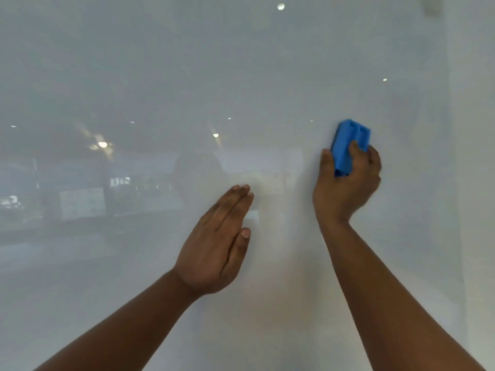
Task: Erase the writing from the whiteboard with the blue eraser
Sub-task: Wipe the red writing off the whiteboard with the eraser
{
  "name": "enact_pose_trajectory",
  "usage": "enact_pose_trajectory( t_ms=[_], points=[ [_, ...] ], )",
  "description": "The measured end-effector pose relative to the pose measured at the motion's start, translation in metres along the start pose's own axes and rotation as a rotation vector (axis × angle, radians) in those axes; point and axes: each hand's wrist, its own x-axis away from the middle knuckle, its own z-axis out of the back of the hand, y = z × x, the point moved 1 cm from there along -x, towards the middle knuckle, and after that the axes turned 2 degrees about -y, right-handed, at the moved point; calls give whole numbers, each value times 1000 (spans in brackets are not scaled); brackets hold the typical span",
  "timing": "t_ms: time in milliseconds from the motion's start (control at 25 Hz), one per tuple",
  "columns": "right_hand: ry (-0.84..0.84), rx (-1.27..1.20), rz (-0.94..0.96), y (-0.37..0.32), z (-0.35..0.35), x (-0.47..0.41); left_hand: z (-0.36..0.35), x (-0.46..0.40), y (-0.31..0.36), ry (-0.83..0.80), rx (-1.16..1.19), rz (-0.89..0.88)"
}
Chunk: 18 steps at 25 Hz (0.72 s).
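Note:
A glossy whiteboard (187, 62) fills almost the whole view; I see no writing on it, only dim reflections of a room and lights. My right hand (348, 183) grips the blue eraser (348, 145) and holds it against the board right of centre. The eraser's upper end sticks out above my fingers. My left hand (217, 245) is flat with its fingers together, palm against or just off the board, lower and to the left of the eraser. It holds nothing.
The board's right edge (452, 156) runs down the far right, with a white wall (476, 129) beyond it. A small grey fitting (432, 5) sits at the top right corner.

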Motion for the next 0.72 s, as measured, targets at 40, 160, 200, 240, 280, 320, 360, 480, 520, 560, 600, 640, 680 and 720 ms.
enact_pose_trajectory(
  t_ms=[40, 160, 200, 240, 280, 320, 360, 480, 520, 560, 600, 640, 680, 720],
  points=[
    [-30, -25, 77, -27, -18, 1, 9, 1, -7, 22, 14, 12],
    [-202, -98, 366, -96, -58, 50, 31, 4, -27, 140, 57, 51],
    [-286, -124, 468, -110, -64, 78, 37, 5, -33, 188, 59, 60],
    [-378, -138, 561, -121, -66, 106, 45, 7, -40, 243, 54, 73],
    [-470, -144, 641, -124, -63, 131, 53, 9, -47, 292, 53, 106],
    [-545, -155, 729, -123, -56, 149, 61, 13, -53, 332, 58, 147],
    [-591, -167, 822, -116, -50, 154, 68, 16, -58, 360, 65, 182],
    [-480, -63, 776, -103, -43, 119, 85, 33, -70, 361, 88, 218],
    [-379, -32, 610, -105, -45, 105, 89, 39, -72, 351, 98, 220],
    [-316, -30, 468, -109, -48, 98, 92, 43, -73, 351, 113, 230],
    [-303, -42, 436, -114, -53, 104, 95, 47, -74, 357, 134, 247],
    [-335, -58, 507, -121, -58, 123, 98, 51, -76, 369, 162, 263],
    [-404, -79, 619, -126, -61, 146, 102, 55, -77, 387, 190, 281],
    [-493, -106, 717, -129, -60, 171, 107, 59, -80, 410, 219, 308]
  ],
)
